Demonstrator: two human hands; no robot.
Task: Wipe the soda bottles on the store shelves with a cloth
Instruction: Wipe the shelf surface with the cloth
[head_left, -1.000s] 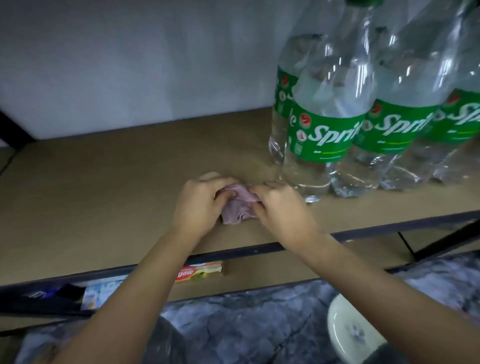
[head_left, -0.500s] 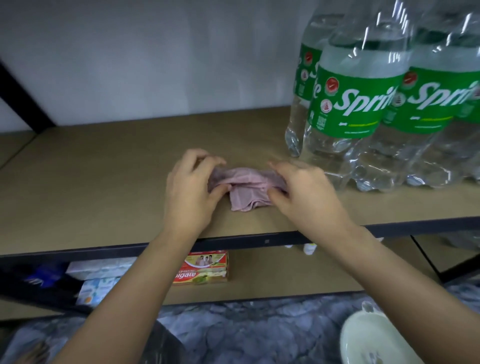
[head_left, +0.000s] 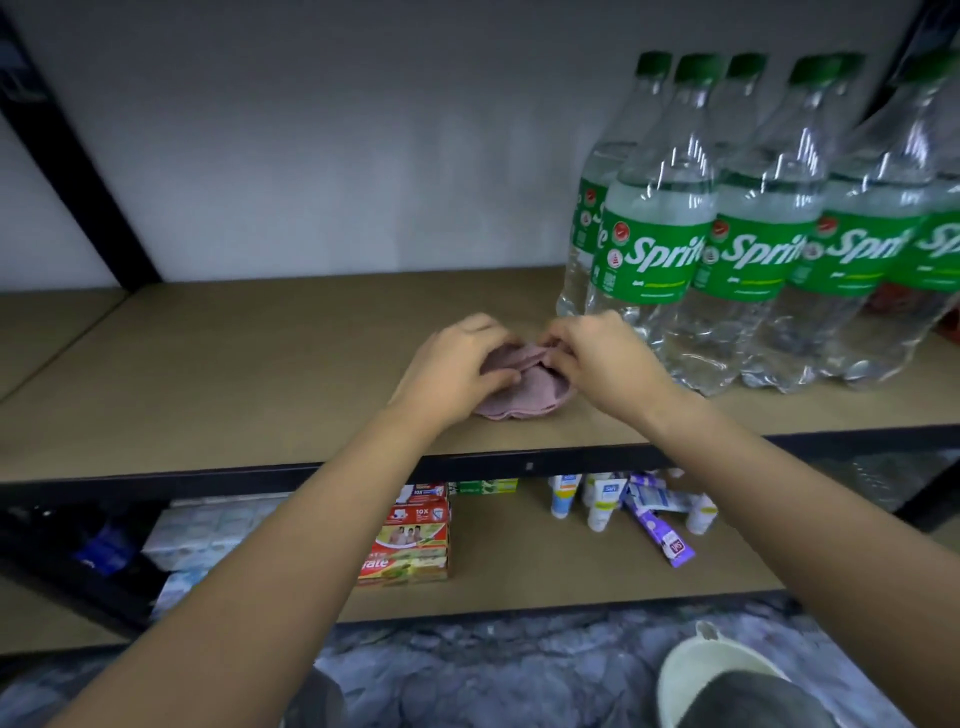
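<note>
A folded pink cloth (head_left: 524, 392) lies on the tan shelf board (head_left: 249, 374), near its front edge. My left hand (head_left: 452, 366) grips the cloth's left side, thumb on top. My right hand (head_left: 605, 361) pinches the cloth's upper right edge with curled fingers. Several clear Sprite bottles (head_left: 654, 249) with green labels and green caps stand upright in rows at the right of the shelf, just beyond my right hand and apart from it.
A black metal rail (head_left: 208, 480) edges the shelf front. On the lower shelf sit toothpaste boxes (head_left: 410, 540), small white tubes (head_left: 602, 501) and purple sachets (head_left: 660, 530). A pale basin (head_left: 691, 670) stands on the grey marbled floor at bottom right. A black diagonal brace (head_left: 78, 161) crosses the left.
The view has pulled back and up, showing the bottles' caps and the lower shelf. My hands have drawn closer together over the cloth, which is now more bunched and folded.
</note>
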